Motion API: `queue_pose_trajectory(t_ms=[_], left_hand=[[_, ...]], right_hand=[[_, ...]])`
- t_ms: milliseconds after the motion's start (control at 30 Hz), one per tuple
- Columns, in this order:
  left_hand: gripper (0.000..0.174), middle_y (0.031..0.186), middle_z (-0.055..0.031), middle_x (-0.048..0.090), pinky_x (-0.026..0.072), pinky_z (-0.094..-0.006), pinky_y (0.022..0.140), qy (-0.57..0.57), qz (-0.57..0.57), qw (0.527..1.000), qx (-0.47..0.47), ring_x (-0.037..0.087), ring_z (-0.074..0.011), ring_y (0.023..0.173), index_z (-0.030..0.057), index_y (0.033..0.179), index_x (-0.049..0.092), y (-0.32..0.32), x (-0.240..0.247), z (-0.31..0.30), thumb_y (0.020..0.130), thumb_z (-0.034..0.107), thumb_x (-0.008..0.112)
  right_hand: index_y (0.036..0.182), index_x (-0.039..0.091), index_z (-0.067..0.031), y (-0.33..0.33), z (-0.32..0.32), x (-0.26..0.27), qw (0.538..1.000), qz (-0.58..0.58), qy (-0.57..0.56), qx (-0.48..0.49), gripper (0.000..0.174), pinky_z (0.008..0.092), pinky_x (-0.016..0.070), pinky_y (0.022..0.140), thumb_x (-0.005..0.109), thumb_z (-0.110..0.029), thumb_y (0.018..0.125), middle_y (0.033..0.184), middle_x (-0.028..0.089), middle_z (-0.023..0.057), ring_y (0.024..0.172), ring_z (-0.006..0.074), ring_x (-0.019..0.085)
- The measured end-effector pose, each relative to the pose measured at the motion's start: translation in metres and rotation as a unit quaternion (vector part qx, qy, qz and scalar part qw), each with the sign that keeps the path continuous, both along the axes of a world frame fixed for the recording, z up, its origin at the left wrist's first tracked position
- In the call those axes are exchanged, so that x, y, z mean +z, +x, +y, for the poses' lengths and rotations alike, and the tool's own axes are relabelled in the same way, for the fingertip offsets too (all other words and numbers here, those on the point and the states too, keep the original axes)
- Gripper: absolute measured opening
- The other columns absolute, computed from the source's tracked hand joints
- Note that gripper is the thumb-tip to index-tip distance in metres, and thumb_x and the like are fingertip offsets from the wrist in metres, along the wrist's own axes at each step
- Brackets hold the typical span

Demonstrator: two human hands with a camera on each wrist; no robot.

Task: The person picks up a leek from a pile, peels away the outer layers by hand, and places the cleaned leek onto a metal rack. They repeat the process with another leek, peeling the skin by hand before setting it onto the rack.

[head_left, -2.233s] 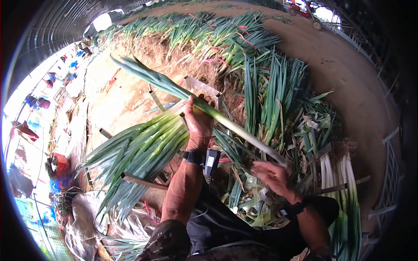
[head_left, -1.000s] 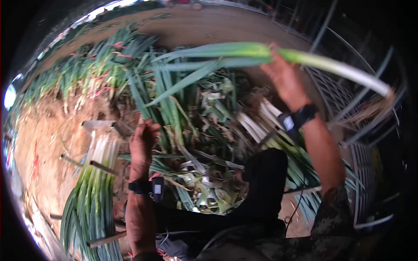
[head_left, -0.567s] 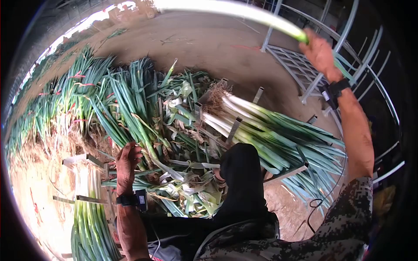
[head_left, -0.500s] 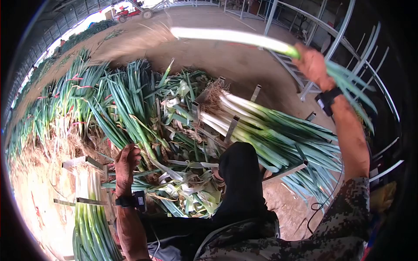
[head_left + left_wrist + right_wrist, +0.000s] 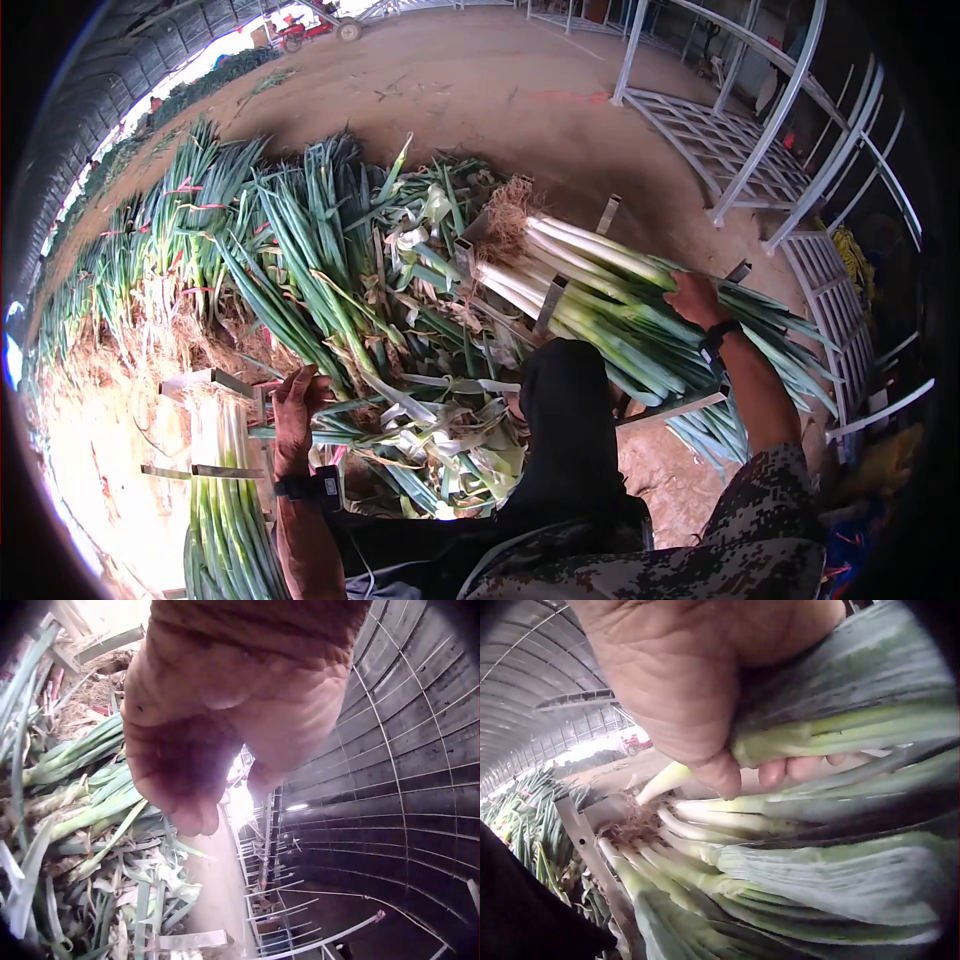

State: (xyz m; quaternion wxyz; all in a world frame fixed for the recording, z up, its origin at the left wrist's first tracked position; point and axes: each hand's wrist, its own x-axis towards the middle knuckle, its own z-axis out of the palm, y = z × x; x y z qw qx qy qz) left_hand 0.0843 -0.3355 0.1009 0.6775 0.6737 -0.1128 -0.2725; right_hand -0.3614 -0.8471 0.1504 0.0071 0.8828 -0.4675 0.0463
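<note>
My right hand lies at the far side of a bundle of long green onions on a metal rack. In the right wrist view the right hand has its thumb and fingers curled round one green onion, whose roots lie among the bundle's roots. My left hand is raised beside a second racked bundle, fingers bent loosely and holding nothing. The left wrist view shows the same hand with nothing in its fingers.
Tied green onions stand in a long row at the left. Stripped leaves are heaped between the racks, beside my knee. White metal frames stand at the right, and a red vehicle is far back.
My right hand has swung a green onion from the left over to the right, turned it roots-first toward the back, and lowered it onto the right bundle. My left hand has let go of the onion.
</note>
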Motion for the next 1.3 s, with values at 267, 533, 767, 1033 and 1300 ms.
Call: queue_pose_trajectory(t_ms=[267, 533, 767, 1033, 1300], left_hand=[[0.039, 0.091, -0.0084, 0.072, 0.0534, -0.0262, 0.065, 0.034, -0.007, 0.999, -0.018, 0.066, -0.014, 0.072, 0.002, 0.118, 0.065, -0.001, -0.003, -0.017, 0.096, 0.035, 0.064], [0.042, 0.092, -0.0083, 0.072, 0.0526, -0.0254, 0.066, 0.018, -0.016, 0.999, -0.048, 0.066, -0.0133, 0.073, 0.0015, 0.12, 0.065, -0.004, 0.002, -0.018, 0.096, 0.036, 0.064], [0.047, 0.092, -0.0086, 0.071, 0.0533, -0.0266, 0.067, 0.038, -0.028, 0.997, -0.056, 0.066, -0.0147, 0.075, -0.0008, 0.122, 0.063, -0.007, 0.008, -0.02, 0.096, 0.038, 0.065], [0.043, 0.094, -0.0094, 0.071, 0.052, -0.0259, 0.069, 0.046, -0.043, 0.995, -0.08, 0.067, -0.0152, 0.077, 0.001, 0.12, 0.063, -0.003, -0.002, -0.023, 0.096, 0.037, 0.064], [0.046, 0.093, -0.0105, 0.072, 0.0526, -0.0261, 0.068, 0.075, -0.045, 0.993, -0.084, 0.067, -0.0141, 0.074, -0.0004, 0.117, 0.065, -0.007, -0.003, -0.034, 0.094, 0.039, 0.066]], right_hand=[[0.114, 0.063, -0.0045, 0.034, 0.005, -0.055, 0.985, -0.031, 0.132, 0.111, 0.046, 0.0482, 0.0525, 0.084, 0.075, -0.029, 0.077, 0.104, 0.068, 0.0231, 0.099, 0.0393, 0.066], [0.138, 0.051, -0.0014, 0.028, 0.018, -0.08, 0.954, -0.015, 0.249, 0.166, 0.075, 0.0417, 0.047, 0.099, 0.078, -0.031, 0.075, 0.128, 0.062, 0.0221, 0.118, 0.0353, 0.06], [0.137, 0.053, -0.0034, 0.023, -0.032, -0.131, 0.924, -0.085, 0.328, 0.18, 0.064, 0.0383, 0.0525, 0.082, 0.073, -0.013, 0.077, 0.123, 0.064, 0.0207, 0.102, 0.0273, 0.066], [0.127, 0.063, -0.0044, 0.027, 0.002, -0.088, 0.95, -0.162, 0.23, 0.136, 0.054, 0.0416, 0.0523, 0.076, 0.068, -0.01, 0.074, 0.098, 0.07, 0.0242, 0.085, 0.0307, 0.07], [0.126, 0.063, -0.0058, 0.019, 0.034, -0.122, 0.934, -0.163, 0.18, 0.263, 0.054, 0.0432, 0.0519, 0.088, 0.07, -0.025, 0.076, 0.11, 0.069, 0.0214, 0.1, 0.0384, 0.067]])
